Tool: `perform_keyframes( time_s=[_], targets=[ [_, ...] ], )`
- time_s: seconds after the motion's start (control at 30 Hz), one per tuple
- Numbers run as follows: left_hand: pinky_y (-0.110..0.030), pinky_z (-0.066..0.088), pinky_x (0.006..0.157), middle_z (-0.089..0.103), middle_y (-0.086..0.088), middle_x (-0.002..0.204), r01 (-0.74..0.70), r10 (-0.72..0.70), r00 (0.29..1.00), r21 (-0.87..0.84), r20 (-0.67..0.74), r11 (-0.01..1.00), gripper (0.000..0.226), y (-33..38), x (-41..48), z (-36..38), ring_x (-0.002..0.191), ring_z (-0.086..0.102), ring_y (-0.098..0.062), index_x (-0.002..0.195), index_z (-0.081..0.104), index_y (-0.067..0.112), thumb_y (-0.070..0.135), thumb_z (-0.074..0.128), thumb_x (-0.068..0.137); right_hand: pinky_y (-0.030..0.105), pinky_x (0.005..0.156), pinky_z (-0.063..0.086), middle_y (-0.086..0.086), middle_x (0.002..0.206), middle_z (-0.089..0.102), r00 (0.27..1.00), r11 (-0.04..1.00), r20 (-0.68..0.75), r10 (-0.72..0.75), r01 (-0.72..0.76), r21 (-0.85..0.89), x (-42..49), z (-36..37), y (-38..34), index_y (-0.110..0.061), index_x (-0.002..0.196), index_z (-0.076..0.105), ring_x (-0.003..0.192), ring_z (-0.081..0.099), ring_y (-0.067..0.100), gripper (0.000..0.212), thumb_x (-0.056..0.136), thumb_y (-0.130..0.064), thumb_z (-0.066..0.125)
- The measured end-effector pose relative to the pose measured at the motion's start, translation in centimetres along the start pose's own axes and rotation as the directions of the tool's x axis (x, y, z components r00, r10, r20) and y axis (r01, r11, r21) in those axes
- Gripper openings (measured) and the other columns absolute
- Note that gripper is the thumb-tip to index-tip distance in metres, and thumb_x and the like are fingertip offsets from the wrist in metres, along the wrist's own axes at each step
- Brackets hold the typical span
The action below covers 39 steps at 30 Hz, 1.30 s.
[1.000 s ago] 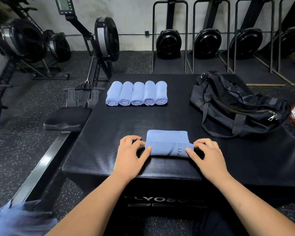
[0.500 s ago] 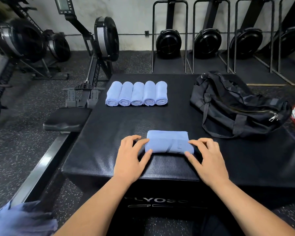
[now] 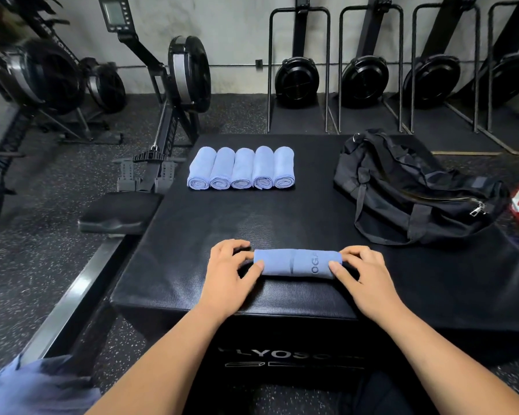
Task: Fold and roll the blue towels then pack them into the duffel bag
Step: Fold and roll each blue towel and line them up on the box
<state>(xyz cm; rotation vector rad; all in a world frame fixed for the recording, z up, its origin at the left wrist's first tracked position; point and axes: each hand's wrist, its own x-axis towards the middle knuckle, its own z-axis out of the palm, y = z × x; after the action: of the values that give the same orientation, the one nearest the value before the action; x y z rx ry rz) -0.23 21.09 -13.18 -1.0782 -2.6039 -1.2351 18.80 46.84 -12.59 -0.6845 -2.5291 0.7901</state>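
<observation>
My left hand (image 3: 229,272) and my right hand (image 3: 363,274) each hold one end of a blue towel (image 3: 297,262). My fingers curl over the top of it and my thumbs press on the near side. The towel lies across the worktop (image 3: 282,217), close to the front edge, right in front of me. It looks rolled all the way up, a tight little log with some letters on it. Farther back on the worktop, five rolls (image 3: 241,168) lie side by side in a neat row, touching each other. So I think six towels are rolled now, counting the one in my hands. The bag (image 3: 414,187) sits on the right side of the worktop, well apart from the rolls. Its zip looks shut, and I see no towel in it, so I think none are packed yet. Down by my left side there is some blue cloth (image 3: 36,384). It is blurry, and I cannot tell if it is more towels to fold. What is left, I think: put this roll with the others, open the bag, and pack all the rolls inside.
</observation>
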Motion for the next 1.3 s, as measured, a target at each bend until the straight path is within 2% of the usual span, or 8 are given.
perform_keyframes(
  time_s=[0.23,0.33,0.47,0.67,0.9,1.1,1.17,1.3],
  targets=[
    [-0.03,0.03,0.115,0.059,0.02,0.125,0.152,-0.151,0.988,-0.029,0.017,0.988,0.023,0.6,0.7,0.2,0.133,0.034,-0.007,0.082,0.074,0.036,0.056,0.069,0.092,0.029,0.095,0.037,-0.026,0.109,0.062,0.994,0.989,0.016,0.111,-0.113,0.101,0.7,-0.1,-0.8,-0.038,0.076,0.068,0.116,0.043,0.012,0.028,0.089,-0.063,0.066],
    [-0.031,0.032,0.114,0.061,0.018,0.12,0.217,-0.217,0.976,-0.044,-0.007,0.975,0.022,1.4,1.3,0.2,0.128,0.036,-0.008,0.096,0.077,0.034,0.054,0.071,0.091,0.029,0.093,0.038,-0.022,0.103,0.064,0.988,0.981,-0.004,0.157,-0.155,0.118,1.3,-0.2,-1.5,-0.038,0.091,0.07,0.111,0.046,0.017,0.017,0.09,-0.055,0.071],
    [-0.031,0.033,0.103,0.057,0.014,0.111,0.198,-0.194,0.979,0.043,-0.068,0.979,0.025,2.5,2.2,-0.1,0.114,0.033,-0.01,0.113,0.066,0.04,0.052,0.07,0.091,0.032,0.093,0.041,-0.02,0.108,0.069,0.996,0.985,0.017,0.092,-0.093,0.145,1.8,-0.8,-2.3,-0.049,0.126,0.065,0.105,0.054,0.014,0.031,0.095,-0.045,0.07],
    [-0.038,0.039,0.081,0.058,0.011,0.09,0.038,-0.018,0.998,0.367,-0.059,0.929,0.006,5.5,3.5,-0.8,0.089,0.056,-0.02,0.095,0.061,0.035,0.037,0.058,0.1,0.036,0.091,0.049,-0.012,0.101,0.071,0.995,0.988,0.057,0.077,-0.083,0.128,2.1,-0.5,-3.1,-0.045,0.118,0.072,0.092,0.061,0.012,0.021,0.103,-0.04,0.058],
    [-0.042,0.043,0.099,0.067,0.007,0.113,0.063,-0.097,0.991,0.304,0.096,0.95,0.04,5.9,2.4,-0.6,0.106,0.064,-0.018,0.14,0.054,0.038,0.045,0.057,0.101,0.034,0.089,0.05,-0.017,0.098,0.072,0.973,0.978,0.129,0.193,-0.201,0.052,1.8,-0.8,-4.3,-0.039,0.104,0.071,0.096,0.064,0.015,0.017,0.103,-0.043,0.055],
    [-0.038,0.049,0.105,0.065,0.002,0.123,0.247,-0.224,0.925,-0.038,0.307,0.968,0.081,6.8,1.7,0.5,0.113,0.063,-0.019,0.159,0.035,0.028,0.047,0.075,0.091,0.04,0.087,0.05,-0.011,0.096,0.062,0.975,0.982,0.118,0.187,-0.184,-0.031,0.1,0.3,-4.8,-0.04,0.1,0.071,0.104,0.057,0.023,0.019,0.102,-0.044,0.052],
    [-0.035,0.048,0.105,0.063,0.003,0.131,0.27,-0.242,0.911,-0.039,0.333,0.962,0.084,7.3,1.8,0.6,0.113,0.064,-0.018,0.16,0.035,0.026,0.047,0.076,0.09,0.036,0.089,0.05,-0.011,0.098,0.065,0.975,0.98,0.121,0.189,-0.195,0.043,-0.3,0.4,-5.3,-0.04,0.11,0.07,0.101,0.061,0.018,0.016,0.102,-0.038,0.056],
    [-0.033,0.05,0.105,0.065,0.005,0.132,0.304,-0.24,0.888,-0.112,0.391,0.946,0.076,8.1,1.5,0.8,0.1,0.07,-0.008,0.157,0.043,0.019,0.026,0.077,0.09,0.028,0.09,0.049,-0.014,0.101,0.065,0.987,0.985,0.142,0.078,-0.098,0.141,-1.1,0.3,-6.2,-0.045,0.142,0.055,0.095,0.06,0.006,0.048,0.101,-0.02,0.059]
  ],
)
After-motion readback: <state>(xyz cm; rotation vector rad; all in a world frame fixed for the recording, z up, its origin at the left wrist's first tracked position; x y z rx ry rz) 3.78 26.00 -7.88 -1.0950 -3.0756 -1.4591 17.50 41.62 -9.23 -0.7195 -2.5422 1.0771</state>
